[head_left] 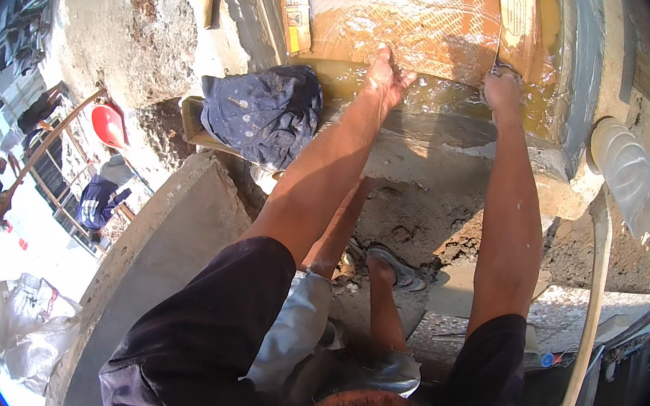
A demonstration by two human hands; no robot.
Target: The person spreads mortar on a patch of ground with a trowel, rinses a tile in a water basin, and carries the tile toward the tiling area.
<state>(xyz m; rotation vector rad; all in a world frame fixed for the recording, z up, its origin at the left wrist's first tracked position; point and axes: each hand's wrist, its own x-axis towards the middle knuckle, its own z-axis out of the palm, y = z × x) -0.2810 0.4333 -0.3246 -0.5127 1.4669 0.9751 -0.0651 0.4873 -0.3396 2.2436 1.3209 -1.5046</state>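
A wet orange-brown sheet (410, 20) with a raised criss-cross pattern lies in a trough of yellowish water (441, 94). My left hand (387, 80) is at the sheet's near edge, fingers spread and thumb out to the right, holding nothing that shows. At the sheet's near right corner, my right hand (503, 91) is closed around a small dark thing, mostly hidden by the fingers. Tan printed strips flank the sheet: the left strip (295, 7) and the right strip (518, 20), which is close above my right hand.
A dark blue cloth (263, 112) lies bundled on the trough's near-left edge. A translucent ribbed plastic container (629, 161) and a pale hose (596, 274) are on the right. Beyond a concrete wall (164, 241), a red basin (108, 125) and a person in blue (99, 197) appear.
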